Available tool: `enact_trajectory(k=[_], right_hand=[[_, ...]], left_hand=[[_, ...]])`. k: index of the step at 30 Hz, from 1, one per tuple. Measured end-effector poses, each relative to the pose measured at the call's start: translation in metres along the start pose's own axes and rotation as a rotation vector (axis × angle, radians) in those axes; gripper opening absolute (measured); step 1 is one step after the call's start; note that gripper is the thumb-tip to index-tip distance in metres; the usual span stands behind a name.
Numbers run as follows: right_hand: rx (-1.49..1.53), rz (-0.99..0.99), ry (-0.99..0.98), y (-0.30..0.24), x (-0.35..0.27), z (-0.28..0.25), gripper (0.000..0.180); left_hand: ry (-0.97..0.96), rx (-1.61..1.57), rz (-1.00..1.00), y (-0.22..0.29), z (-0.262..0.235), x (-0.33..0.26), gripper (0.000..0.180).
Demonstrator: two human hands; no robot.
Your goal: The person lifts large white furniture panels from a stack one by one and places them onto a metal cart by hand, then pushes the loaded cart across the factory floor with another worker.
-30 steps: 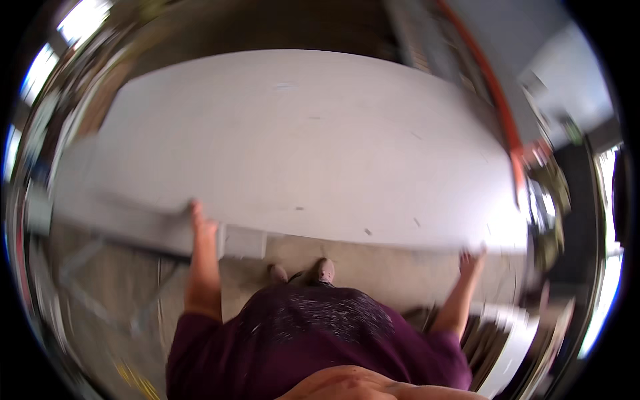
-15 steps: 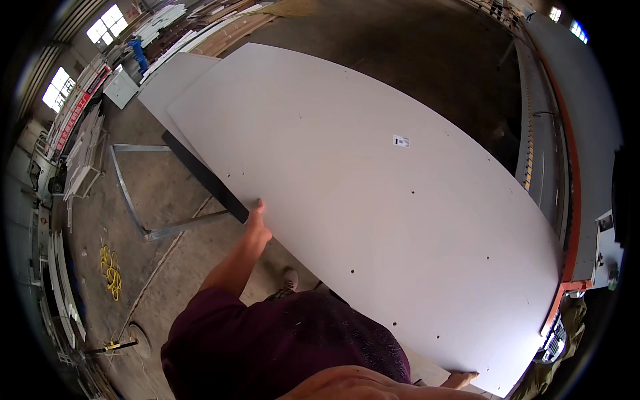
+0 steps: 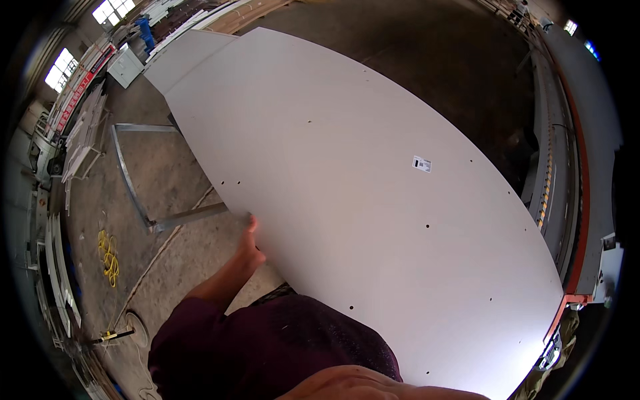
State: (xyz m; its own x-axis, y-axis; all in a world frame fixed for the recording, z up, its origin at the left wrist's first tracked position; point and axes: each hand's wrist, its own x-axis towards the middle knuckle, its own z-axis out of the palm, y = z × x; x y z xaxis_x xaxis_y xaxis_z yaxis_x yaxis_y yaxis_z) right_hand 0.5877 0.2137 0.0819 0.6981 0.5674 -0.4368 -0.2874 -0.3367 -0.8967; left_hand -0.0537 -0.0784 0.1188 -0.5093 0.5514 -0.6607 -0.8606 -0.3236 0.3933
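Observation:
A big pale panel (image 3: 347,180) with drilled holes reaches from the far left to the lower right in front of me. My left hand (image 3: 249,245) grips its near-left edge, thumb on the top face and fingers hidden beneath. My right forearm (image 3: 380,388) runs along the lower edge toward the panel's near right end; the hand itself is out of the picture. A small printed label (image 3: 422,164) is stuck to the panel's face. Under the far left end, part of another pale panel (image 3: 193,50) shows.
A metal frame (image 3: 150,223) stands on the concrete floor to the left. Yellow cord (image 3: 109,260) lies coiled farther left. A long machine bed with an orange-red edge (image 3: 579,247) runs along the right. Stacked boards (image 3: 233,17) and a white cabinet (image 3: 125,66) are at the back left.
The panel has slid toward me and slightly right, covering most of the black strip under its left edge. My left hand moved with its edge. My right hand has dropped out of view.

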Motion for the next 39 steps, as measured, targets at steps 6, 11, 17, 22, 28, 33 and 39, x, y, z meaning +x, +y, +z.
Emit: enact_trajectory(k=[6, 11, 17, 22, 28, 33, 39], right_hand=[[-0.029, -0.034, 0.067, 0.008, -0.031, -0.04, 0.061], [0.001, -0.041, 0.241, 0.017, -0.072, -0.155, 0.061], [0.015, -0.022, 0.418, 0.033, -0.142, -0.162, 0.062], [-0.269, 0.121, 0.144, 0.042, -0.125, -0.18, 0.067], [-1.515, -0.612, 0.607, -0.095, 0.016, -0.29, 0.05], [-1.363, -0.803, 0.405, -0.152, 0.231, -0.265, 0.075], [-1.287, -0.454, 0.173, -0.179, 0.298, -0.209, 0.089]], left_hand=[[-0.037, 0.022, 0.049, 0.033, -0.029, 0.001, 0.063], [-0.062, 0.191, 0.074, 0.081, -0.086, 0.057, 0.06], [0.2, 0.271, 0.055, 0.14, -0.112, 0.072, 0.069], [-0.03, 1.111, 0.573, 0.208, -0.215, 0.133, 0.068], [0.006, 0.95, 0.488, 0.038, -0.177, 0.032, 0.065], [0.041, 0.35, 0.182, -0.112, -0.076, -0.08, 0.072], [0.06, 0.313, 0.274, -0.182, -0.064, -0.102, 0.079]])
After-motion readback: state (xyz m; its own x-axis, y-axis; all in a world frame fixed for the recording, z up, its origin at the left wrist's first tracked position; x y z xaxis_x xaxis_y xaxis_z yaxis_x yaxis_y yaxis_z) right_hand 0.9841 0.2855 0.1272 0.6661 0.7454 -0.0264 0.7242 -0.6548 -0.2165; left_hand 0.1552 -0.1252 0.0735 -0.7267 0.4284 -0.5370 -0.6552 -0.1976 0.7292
